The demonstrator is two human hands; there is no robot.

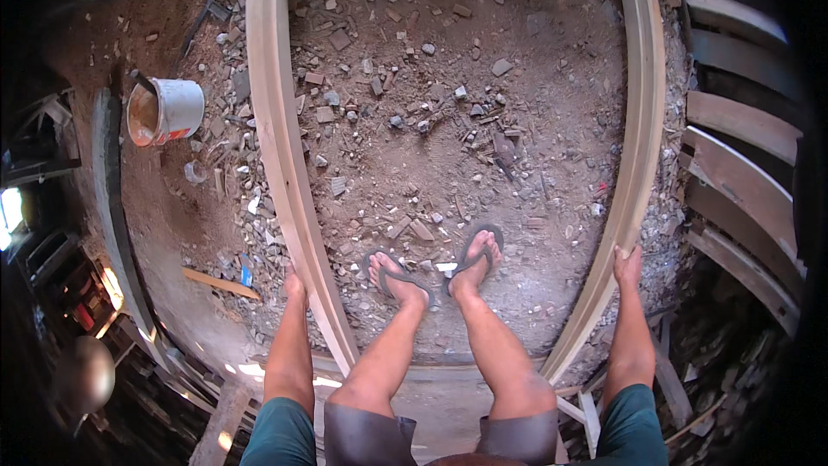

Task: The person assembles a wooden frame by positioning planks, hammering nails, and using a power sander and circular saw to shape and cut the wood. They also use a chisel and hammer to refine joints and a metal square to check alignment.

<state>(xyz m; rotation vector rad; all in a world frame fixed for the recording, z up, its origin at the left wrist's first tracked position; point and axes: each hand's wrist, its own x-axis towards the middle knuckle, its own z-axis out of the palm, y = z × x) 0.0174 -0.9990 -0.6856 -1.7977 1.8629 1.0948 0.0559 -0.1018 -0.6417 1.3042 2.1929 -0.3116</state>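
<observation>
Bare legs in sandals (pixel 431 272), hands (pixel 296 286) gripping wooden frame rails (pixel 285 164), rubble, bucket (pixel 166 110)

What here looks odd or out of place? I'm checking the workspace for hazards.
A white bucket lies tipped on its side left of the wooden frame. Rubble and wood scraps litter the dirt floor around sandalled feet.

The only package here is a white plastic bucket (pixel 166 110), a round container lying on its side on the dirt ground. It is well ahead of the left hand (pixel 296 283) and to its left side, far away from the right hand (pixel 627 265). Its open mouth shows an orange-brown inside. Low on its wall there is a small red-orange label. No signs or screens are visible.
</observation>
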